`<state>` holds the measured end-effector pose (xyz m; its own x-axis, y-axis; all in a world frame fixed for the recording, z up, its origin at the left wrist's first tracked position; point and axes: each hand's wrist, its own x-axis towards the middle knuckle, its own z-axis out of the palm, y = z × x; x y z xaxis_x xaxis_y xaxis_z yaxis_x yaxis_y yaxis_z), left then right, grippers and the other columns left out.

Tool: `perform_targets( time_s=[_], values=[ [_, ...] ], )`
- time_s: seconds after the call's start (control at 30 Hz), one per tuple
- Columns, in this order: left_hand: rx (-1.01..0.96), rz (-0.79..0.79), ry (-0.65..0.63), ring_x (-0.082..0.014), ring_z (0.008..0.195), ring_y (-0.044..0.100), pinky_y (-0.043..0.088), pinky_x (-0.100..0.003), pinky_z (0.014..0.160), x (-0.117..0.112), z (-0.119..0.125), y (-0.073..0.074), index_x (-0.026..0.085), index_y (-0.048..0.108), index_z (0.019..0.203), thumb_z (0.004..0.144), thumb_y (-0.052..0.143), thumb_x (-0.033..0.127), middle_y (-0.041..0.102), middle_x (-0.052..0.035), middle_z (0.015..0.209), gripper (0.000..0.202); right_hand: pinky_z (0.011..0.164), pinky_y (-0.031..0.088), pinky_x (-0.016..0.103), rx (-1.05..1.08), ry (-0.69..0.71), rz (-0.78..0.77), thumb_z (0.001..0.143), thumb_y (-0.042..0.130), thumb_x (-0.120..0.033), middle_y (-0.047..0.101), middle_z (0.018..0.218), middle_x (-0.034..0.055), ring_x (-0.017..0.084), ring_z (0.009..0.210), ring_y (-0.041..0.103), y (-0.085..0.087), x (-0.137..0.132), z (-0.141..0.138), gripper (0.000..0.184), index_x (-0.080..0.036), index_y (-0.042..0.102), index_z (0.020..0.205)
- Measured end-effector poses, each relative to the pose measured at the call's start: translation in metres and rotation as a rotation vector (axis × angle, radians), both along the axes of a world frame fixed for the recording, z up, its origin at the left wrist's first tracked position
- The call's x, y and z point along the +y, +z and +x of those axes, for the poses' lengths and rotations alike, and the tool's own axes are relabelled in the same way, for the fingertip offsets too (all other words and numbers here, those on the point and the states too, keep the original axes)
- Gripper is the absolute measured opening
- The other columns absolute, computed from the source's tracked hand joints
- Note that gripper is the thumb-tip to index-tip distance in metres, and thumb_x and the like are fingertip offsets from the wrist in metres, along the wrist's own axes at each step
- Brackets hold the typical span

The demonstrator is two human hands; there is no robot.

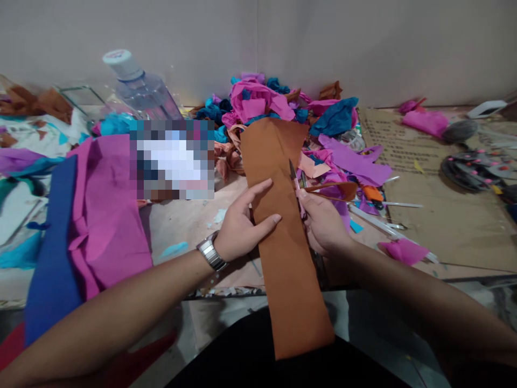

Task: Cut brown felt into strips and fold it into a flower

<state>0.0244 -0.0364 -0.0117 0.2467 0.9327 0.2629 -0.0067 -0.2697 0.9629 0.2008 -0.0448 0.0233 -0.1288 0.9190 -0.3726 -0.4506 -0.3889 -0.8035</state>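
A long strip of brown crepe paper point(286, 258) runs from the heap of scraps down over the table's front edge to my lap. My left hand point(244, 221) lies on its left side, thumb and index finger spread flat on the paper. At the right edge, my right hand point(323, 218) is closed around small scissors point(298, 191) with pinkish handles and a dark blade pointing away from me. A narrow brown sliver point(339, 189) sticks out to the right beside the blade. My right fingertips are partly hidden.
Behind the strip is a heap of crumpled pink and blue paper point(262, 99). A clear bottle point(147, 94) with a white cap stands at back left. Pink paper point(115, 210) and blue paper point(52, 231) lie left; printed cardboard point(436, 215) and white sticks point(379, 221) lie right.
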Motion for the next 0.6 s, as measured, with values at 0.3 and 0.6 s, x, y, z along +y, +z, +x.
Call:
perform_targets(
  time_s=[0.3,0.6],
  values=[
    [-0.005,0.0,-0.004,-0.0289,0.142,0.055,0.044,-0.051,0.124,-0.0006,-0.0002,0.0008,0.021,0.056,0.144,0.084,0.082,0.029,0.056,-0.0141,0.152,0.066,0.065,0.061,0.035,-0.021,0.018,0.018,0.08,0.08,-0.053,0.077,0.081,0.0046,0.024,0.084,0.074,-0.0008,-0.0007,0.001,0.031,-0.024,0.074,0.089],
    [0.006,0.01,-0.002,-0.0296,0.142,0.055,0.046,-0.051,0.122,-0.0011,-0.0002,0.0006,0.022,0.056,0.145,0.084,0.082,0.031,0.056,-0.0143,0.152,0.067,0.067,0.061,0.034,0.01,0.007,0.016,0.079,0.083,-0.05,0.078,0.085,0.004,0.023,0.084,0.074,-0.0029,-0.0008,0.002,0.03,-0.023,0.075,0.09]
  ],
)
